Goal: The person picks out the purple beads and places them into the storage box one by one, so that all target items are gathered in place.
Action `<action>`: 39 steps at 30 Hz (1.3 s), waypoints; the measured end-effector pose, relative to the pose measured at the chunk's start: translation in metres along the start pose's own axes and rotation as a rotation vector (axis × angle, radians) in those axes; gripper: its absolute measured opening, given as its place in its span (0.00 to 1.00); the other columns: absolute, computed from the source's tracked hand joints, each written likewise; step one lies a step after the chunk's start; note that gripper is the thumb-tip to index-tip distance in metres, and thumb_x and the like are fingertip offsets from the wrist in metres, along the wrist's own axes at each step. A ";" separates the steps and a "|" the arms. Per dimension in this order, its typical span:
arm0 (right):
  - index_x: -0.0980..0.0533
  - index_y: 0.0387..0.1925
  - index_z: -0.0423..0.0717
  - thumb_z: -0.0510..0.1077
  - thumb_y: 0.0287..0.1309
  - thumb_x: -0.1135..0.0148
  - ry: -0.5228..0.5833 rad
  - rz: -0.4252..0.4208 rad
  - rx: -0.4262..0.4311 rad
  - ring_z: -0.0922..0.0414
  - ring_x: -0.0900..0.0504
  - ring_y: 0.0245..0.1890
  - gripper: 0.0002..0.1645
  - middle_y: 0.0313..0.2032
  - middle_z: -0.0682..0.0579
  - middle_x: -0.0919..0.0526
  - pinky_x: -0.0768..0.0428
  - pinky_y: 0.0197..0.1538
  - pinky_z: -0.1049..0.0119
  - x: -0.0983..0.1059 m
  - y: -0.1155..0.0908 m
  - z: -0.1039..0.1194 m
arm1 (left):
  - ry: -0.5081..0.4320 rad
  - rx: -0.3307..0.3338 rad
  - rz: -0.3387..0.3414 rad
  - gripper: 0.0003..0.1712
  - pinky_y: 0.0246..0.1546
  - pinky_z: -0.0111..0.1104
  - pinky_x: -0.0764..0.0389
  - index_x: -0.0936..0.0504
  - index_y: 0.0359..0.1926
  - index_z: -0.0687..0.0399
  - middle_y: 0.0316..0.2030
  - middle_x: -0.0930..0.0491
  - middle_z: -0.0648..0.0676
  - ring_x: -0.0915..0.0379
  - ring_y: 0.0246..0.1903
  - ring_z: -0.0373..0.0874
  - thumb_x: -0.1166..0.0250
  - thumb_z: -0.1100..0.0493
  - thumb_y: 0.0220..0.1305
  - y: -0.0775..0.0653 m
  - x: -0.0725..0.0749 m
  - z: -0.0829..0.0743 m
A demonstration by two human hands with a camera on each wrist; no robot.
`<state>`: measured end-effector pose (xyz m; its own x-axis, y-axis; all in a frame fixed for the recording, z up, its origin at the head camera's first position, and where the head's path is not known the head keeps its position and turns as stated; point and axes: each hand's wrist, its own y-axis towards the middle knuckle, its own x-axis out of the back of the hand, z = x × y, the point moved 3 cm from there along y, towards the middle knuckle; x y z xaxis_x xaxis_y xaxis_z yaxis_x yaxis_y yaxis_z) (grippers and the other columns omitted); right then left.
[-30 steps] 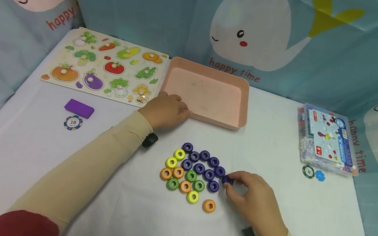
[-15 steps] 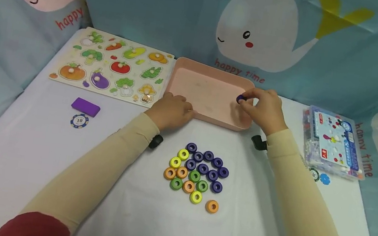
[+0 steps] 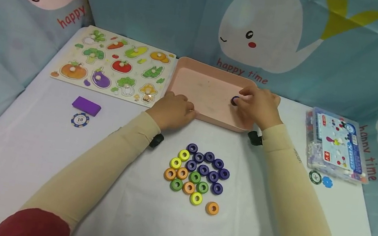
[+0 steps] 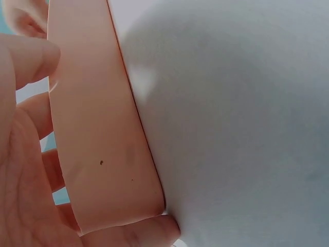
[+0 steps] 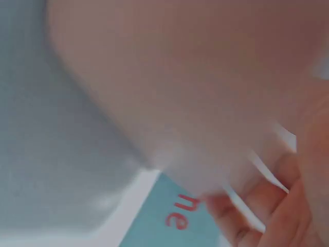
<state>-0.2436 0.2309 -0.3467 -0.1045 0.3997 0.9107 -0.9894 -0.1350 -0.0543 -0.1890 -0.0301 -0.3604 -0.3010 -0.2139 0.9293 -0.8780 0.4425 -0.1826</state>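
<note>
The right hand (image 3: 260, 106) pinches one dark blue ring (image 3: 233, 100) between thumb and fingertips, over the right part of the pink tray (image 3: 197, 86); whether the ring touches the tray floor cannot be told. The right wrist view is blurred and does not show the ring. The left hand (image 3: 172, 112) grips the tray at its near left corner, with fingers on both sides of the wall. A tan sleeve (image 3: 97, 167) covers the left forearm, and a black device (image 3: 156, 141) sits at that wrist. Nearer than the tray, the remaining rings lie flat in a loose group on the white tablecloth (image 3: 137, 216): nine dark blue rings (image 3: 204, 170) on the far and right sides, three yellow rings (image 3: 175, 163), three green rings (image 3: 195, 177) and four orange rings (image 3: 170, 174), one of these apart at the near right. The vegetable puzzle board (image 3: 132, 79) is just left of the tray. Nearer than the board are a purple block (image 3: 86, 106) and a chip marked 10 (image 3: 80, 119). At far right is a clear plastic box (image 3: 336, 146), with a dark chip (image 3: 315, 177) and a blue flower piece (image 3: 327, 182) at its near side. A blue curtain (image 3: 153, 10) with printed whales borders the table at the far side
</note>
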 end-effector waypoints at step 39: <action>0.19 0.38 0.57 0.48 0.58 0.28 0.126 0.007 0.174 0.56 0.22 0.46 0.07 0.40 0.59 0.15 0.24 0.51 0.50 -0.008 -0.160 0.015 | -0.002 -0.018 -0.007 0.28 0.66 0.49 0.36 0.18 0.60 0.49 0.60 0.21 0.56 0.30 0.62 0.56 0.53 0.40 0.75 0.004 0.001 0.004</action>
<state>-0.0829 0.2356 -0.3397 -0.1339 0.5066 0.8518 -0.9574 -0.2881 0.0209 -0.1944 -0.0322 -0.3617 -0.2960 -0.2190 0.9298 -0.8731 0.4568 -0.1704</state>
